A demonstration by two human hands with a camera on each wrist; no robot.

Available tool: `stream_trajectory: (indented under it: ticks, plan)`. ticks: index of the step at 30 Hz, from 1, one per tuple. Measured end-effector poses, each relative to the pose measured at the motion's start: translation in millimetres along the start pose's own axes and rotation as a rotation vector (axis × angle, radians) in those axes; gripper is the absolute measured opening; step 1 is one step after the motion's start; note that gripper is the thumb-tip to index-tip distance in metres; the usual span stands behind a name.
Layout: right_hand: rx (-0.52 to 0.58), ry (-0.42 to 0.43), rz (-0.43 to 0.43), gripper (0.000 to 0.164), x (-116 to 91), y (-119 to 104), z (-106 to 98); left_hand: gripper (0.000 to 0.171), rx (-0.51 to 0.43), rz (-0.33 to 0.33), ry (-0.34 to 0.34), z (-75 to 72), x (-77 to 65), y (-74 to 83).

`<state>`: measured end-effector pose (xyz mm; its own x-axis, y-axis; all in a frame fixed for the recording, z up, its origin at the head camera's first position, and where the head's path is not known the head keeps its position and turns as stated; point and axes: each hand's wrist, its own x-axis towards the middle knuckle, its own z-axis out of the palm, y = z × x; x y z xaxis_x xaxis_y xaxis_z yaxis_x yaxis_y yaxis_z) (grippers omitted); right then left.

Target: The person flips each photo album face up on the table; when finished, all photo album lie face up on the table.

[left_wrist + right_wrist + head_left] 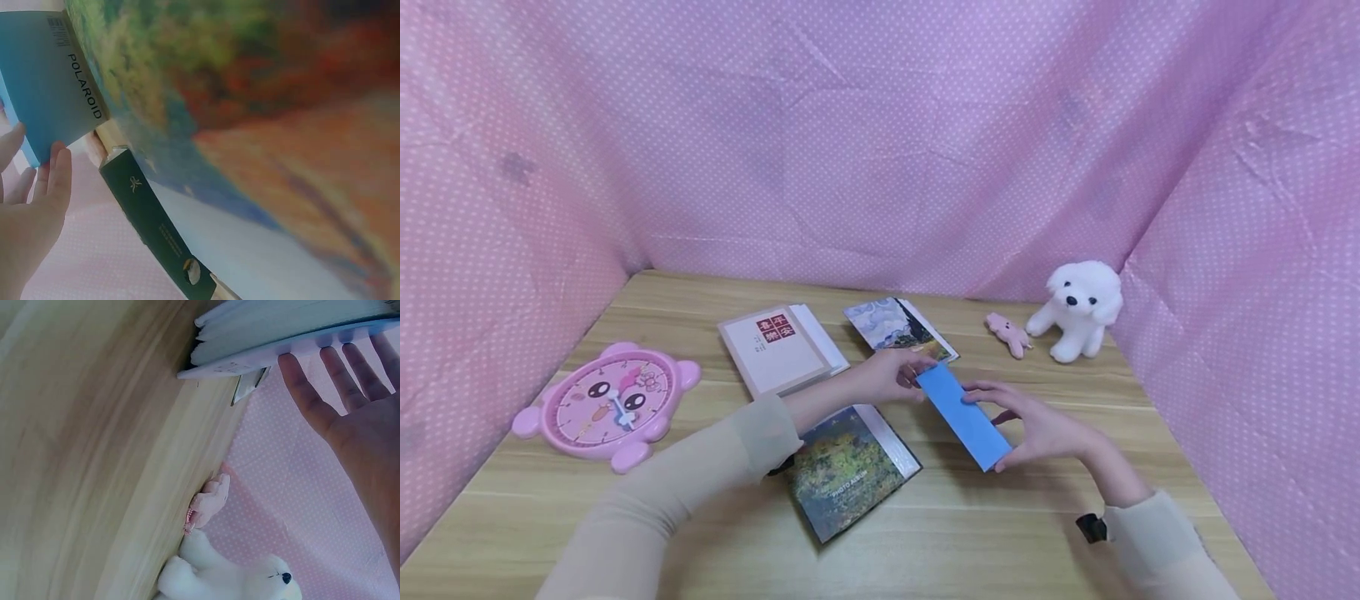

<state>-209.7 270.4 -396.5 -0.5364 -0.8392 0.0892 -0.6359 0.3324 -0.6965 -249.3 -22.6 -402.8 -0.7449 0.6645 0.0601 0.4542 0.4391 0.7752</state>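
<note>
A blue photo album (966,421) stands on edge between the hands, its narrow blue side facing up. In the left wrist view its cover (50,75) reads POLAROID. My left hand (891,377) holds its far end, thumb and fingers at the corner. From the right, my right hand (1041,425) grips it, thumb at the near end and fingers along the side. Several fingertips touch its cover in the right wrist view, where the pages (287,337) show. Whether its lower edge touches the table cannot be told.
Left of the hands lie a PHOTO ALBUM with a painted cover (850,475), partly under my left arm, and a pale album with red characters (775,350). Behind is a landscape-covered album (891,325). A pink clock (610,404), small pink toy (1009,335) and white plush dog (1075,312) stand around.
</note>
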Motion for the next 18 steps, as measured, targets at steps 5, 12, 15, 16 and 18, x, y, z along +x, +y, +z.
stream_trajectory:
  ticks: [5,12,15,16,18]
  plan:
    - [-0.033,-0.006,-0.001,0.09,-1.3,3.1,3.4,0.064,0.029,0.015,-0.057,-1.1,-7.0,-2.0]
    - [-0.217,0.008,0.064,0.089,-3.8,6.4,8.3,0.074,0.035,-0.009,-0.163,0.2,-15.9,-5.8]
    - [-0.241,0.005,0.066,0.088,-4.0,10.1,10.5,0.076,0.042,-0.014,-0.2,2.4,-18.2,-7.2]
    - [-0.246,0.002,0.066,0.088,-4.1,11.3,11.0,0.076,0.045,-0.015,-0.209,3.0,-18.5,-7.5]
    - [-0.258,-0.004,0.065,0.088,-4.0,13.1,11.5,0.078,0.045,-0.015,-0.224,4.2,-18.7,-8.0]
